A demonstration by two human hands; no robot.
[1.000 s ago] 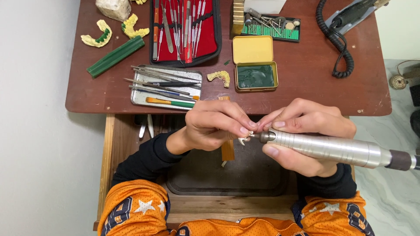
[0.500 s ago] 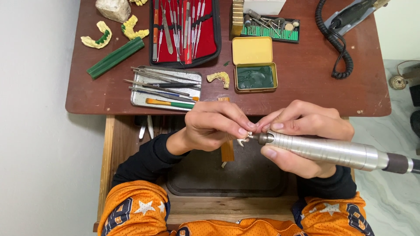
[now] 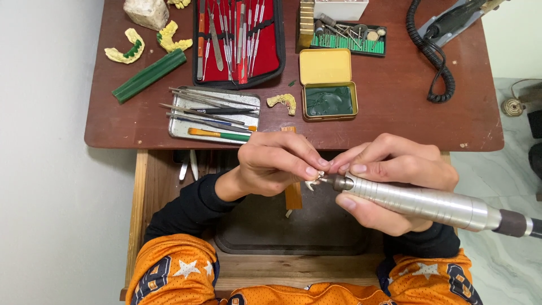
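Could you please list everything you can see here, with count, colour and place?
Table: one, dark brown, upper half of view.
Tool case: one, black with red lining, top middle, full of metal tools.
Metal tray: one, silver, left of middle, holding thin tools.
Tin: one, yellow, open, green inside, table middle.
Bit rack: one, green, top right of middle.
Dental casts: at least three, yellow, two top left, one by the tin.
Green bar: one, left.
Coiled cable: one, black, right.
Drawer: one, wooden, open, below the table.
Handpiece: one, silver, right hand.
Small piece: one, pale, at the fingertips.
Left hand, right hand: centre.
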